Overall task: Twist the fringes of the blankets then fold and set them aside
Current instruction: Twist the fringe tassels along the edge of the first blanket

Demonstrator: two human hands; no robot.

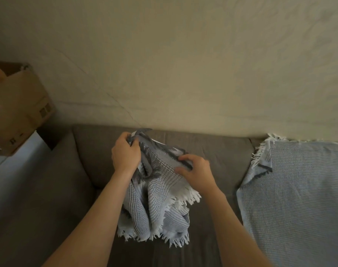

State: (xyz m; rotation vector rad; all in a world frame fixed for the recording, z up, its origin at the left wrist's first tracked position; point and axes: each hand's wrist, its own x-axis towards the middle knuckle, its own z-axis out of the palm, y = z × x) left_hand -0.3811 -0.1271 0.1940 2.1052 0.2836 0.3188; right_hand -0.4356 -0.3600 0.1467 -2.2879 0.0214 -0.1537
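Status: early in the task, by my read.

Left hand (125,153) is clamped round a bunched top corner of the blue-grey blanket (160,191), fingers curled into the fabric. Right hand (196,171) pinches the dark-bordered edge just right of it, fingers curled over the cloth.

The blanket hangs crumpled between both hands, centre of scene, over the seat of the grey sofa (68,189). Its lower end seems to rest on the cushion, but I can't be sure. Its white fringe (185,199) hangs loose along the right and near edges. The tassels look untwisted, though they're too fine to judge strand by strand. Neither hand is on the fringe. My guess is they're sorting out an edge or corner to straighten the cloth.

Second blanket (299,189) lies spread over the sofa back and seat on the right, well apart from the held one. It isn't folded, and its corner tassels (260,149) look loose too.

No folded stack is visible and nothing is set aside. What's left: twist the fringes on both, fold both, put them away.

Cardboard box (19,112) sits far left, not involved.
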